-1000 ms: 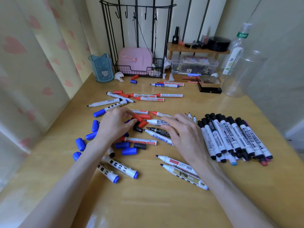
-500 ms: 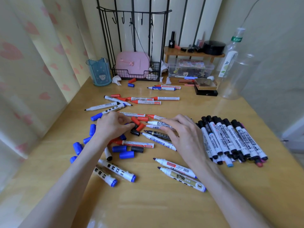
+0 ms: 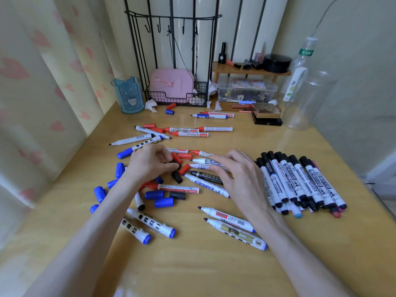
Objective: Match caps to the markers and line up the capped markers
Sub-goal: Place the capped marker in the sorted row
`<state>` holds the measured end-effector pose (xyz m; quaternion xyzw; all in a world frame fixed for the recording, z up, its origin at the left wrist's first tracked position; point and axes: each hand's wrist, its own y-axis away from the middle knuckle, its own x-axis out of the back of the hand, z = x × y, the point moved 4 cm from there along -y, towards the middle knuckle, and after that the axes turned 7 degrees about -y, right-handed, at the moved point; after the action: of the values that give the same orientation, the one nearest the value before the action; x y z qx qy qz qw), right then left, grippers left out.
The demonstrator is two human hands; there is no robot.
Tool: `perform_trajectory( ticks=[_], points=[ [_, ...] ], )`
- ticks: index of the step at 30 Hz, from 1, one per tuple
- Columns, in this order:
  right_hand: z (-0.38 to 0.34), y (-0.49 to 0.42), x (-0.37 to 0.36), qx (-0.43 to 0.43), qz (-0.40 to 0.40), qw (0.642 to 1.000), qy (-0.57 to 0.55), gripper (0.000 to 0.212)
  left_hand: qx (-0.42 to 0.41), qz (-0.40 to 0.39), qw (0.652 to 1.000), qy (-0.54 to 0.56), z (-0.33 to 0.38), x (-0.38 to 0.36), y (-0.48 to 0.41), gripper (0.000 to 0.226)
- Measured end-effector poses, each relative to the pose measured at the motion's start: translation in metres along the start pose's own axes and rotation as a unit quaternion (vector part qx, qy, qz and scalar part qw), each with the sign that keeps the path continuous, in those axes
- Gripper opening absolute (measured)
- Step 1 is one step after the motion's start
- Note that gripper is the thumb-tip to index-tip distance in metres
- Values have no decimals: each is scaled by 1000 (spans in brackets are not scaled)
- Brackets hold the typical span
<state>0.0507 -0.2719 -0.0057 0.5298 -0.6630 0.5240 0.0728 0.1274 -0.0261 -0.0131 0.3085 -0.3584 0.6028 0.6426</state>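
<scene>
Uncapped and capped markers and loose caps are scattered over the wooden table [image 3: 203, 264]. My left hand [image 3: 150, 162] hovers over the pile's middle, its fingertips pinching a small black cap [image 3: 176, 165]. Another black cap [image 3: 177, 177] lies just below it, with red caps [image 3: 184, 155] beside. My right hand [image 3: 237, 176] lies with straight fingers on an uncapped white whiteboard marker [image 3: 203, 161]. A row of black-capped markers [image 3: 300, 181] lies side by side to the right. Loose blue caps [image 3: 154, 195] lie near my left wrist. Two uncapped markers [image 3: 227, 216] lie in front.
Two blue-capped markers [image 3: 152, 224] lie at the front left. At the back stand a blue cup [image 3: 129, 97], a wire rack holding a pink box [image 3: 171, 84], a clear plastic box [image 3: 246, 91] and a clear bottle [image 3: 308, 99]. A curtain hangs along the left.
My left hand's fingers have closed in on the caps in the middle of the pile. My right hand stays on the uncapped markers, barely shifted.
</scene>
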Motion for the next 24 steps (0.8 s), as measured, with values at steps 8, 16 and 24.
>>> perform_trajectory(
  ticks=[8, 16, 24],
  points=[
    [-2, 0, 0, -19, -18, 999, -42, 25, -99, 107, 985, 93, 1, 14, 32, 11],
    [-13, 2, -1, -5, -46, 997, -66, 28, -94, 69, 971, 207, 6, 2, 54, 16],
    [-11, 2, -2, 3, -26, 997, -69, 28, -97, 63, 965, 235, 8, 1, 55, 16]
  ],
)
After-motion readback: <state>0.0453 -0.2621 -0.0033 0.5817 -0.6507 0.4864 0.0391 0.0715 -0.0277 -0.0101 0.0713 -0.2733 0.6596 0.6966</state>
